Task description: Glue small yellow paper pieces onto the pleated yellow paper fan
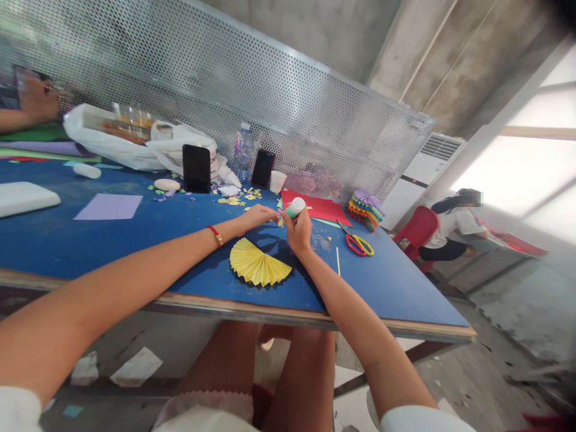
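My right hand (299,233) is wrapped round a glue stick (296,207) with a white and green end pointing up. Just to its left, my left hand (258,218) has its fingertips pressed together close to the lower end of the glue stick; whatever they pinch is too small to make out. A red band circles the left wrist. Below both hands a pleated yellow paper fan (260,264) lies spread on the blue table (189,240). Scissors (359,244) with red and yellow handles lie to the right of my right hand, near a thin yellow paper strip (338,261).
Red paper (317,207) and a stack of coloured folded paper (365,210) lie behind. Two phones (197,169), a paper cup (278,181), a bottle (243,153) and a plastic bag (121,141) stand along the mesh screen. Lilac paper (109,206) lies left. Another person sits far right.
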`<state>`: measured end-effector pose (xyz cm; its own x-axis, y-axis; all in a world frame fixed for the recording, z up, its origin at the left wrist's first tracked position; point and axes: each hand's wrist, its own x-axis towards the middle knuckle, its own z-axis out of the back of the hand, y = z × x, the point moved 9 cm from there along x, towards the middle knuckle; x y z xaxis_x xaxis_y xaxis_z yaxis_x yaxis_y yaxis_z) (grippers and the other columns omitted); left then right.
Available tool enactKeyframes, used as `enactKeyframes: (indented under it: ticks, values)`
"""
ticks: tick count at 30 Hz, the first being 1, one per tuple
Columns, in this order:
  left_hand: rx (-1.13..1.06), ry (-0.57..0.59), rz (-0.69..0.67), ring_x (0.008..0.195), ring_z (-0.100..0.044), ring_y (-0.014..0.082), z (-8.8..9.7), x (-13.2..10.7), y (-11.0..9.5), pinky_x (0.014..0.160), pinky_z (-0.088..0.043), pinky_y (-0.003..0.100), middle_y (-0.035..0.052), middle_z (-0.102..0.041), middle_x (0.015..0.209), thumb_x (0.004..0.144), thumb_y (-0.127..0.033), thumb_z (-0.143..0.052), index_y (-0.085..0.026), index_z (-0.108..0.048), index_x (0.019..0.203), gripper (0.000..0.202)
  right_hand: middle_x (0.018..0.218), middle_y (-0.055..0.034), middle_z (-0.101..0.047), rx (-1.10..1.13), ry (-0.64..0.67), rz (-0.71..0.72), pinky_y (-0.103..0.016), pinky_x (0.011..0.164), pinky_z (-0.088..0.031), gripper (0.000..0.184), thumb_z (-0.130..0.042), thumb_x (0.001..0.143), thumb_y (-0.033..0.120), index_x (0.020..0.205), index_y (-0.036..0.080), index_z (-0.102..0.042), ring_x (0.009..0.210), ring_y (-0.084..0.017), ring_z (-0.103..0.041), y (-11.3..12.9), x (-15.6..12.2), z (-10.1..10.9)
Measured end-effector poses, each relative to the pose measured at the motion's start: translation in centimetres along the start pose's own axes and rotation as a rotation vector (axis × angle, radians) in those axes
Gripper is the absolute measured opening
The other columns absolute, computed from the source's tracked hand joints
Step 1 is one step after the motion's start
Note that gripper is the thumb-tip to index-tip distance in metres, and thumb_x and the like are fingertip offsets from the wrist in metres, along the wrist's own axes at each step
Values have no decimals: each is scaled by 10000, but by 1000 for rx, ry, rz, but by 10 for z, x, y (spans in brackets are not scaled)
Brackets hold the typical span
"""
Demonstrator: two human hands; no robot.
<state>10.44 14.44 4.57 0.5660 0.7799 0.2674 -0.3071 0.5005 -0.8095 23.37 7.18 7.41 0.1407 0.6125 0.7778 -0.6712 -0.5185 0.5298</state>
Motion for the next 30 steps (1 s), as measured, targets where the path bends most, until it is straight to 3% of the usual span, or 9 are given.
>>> enactKeyframes:
  ticks: [10, 13, 17, 20, 25, 30]
  values:
    - [257, -20, -82, 1106, -665, 243, -1, 8, 3, 966, -582, 450, 96, -675, 1220, 981, -384, -654, -134, -665, 1175, 317, 801, 3, -574, 42, -6, -39, -287, 666, -407, 323, -588, 935, 526, 965, 214, -510, 647, -147, -472, 1, -2, 0]
    - [400, -21, -140, 1146, -651, 246, 1, 6, -4, 1029, -543, 480, 94, -686, 1213, 968, -379, -670, -134, -688, 1106, 281, 773, 10, -556, 55, -47, -82, -288, 660, -401, 336, -585, 933, 546, 931, 223, -493, 644, -150, -463, -5, 1, 5]
    - [608, -30, -276, 1356, -518, 339, 3, -7, -24, 1230, -253, 643, 111, -702, 1253, 863, -270, -733, -172, -759, 839, 104, 760, 14, -538, 103, -123, -147, -288, 647, -398, 353, -535, 943, 574, 927, 230, -457, 652, -155, -477, -17, 4, 11]
    - [729, 26, -404, 1385, -497, 348, -3, -18, -39, 1263, -88, 664, 84, -728, 1233, 821, -184, -693, -212, -785, 770, 109, 759, 18, -538, 148, -171, -189, -282, 646, -404, 378, -491, 946, 607, 931, 234, -433, 666, -155, -493, -27, 5, 13]
    - [860, 163, -570, 1359, -538, 272, -14, -30, -52, 1297, -116, 562, 28, -740, 1253, 807, -159, -673, -249, -805, 814, 160, 746, 37, -537, 197, -186, -214, -264, 633, -401, 401, -504, 930, 632, 919, 238, -430, 655, -139, -486, -37, 6, 11]
    - [921, 167, -567, 1352, -543, 322, -5, -28, -49, 1262, -107, 656, 42, -720, 1308, 779, -178, -687, -262, -824, 897, 199, 727, 47, -517, 205, -99, -182, -266, 638, -391, 361, -558, 923, 584, 935, 233, -473, 642, -136, -462, -34, 5, 4]
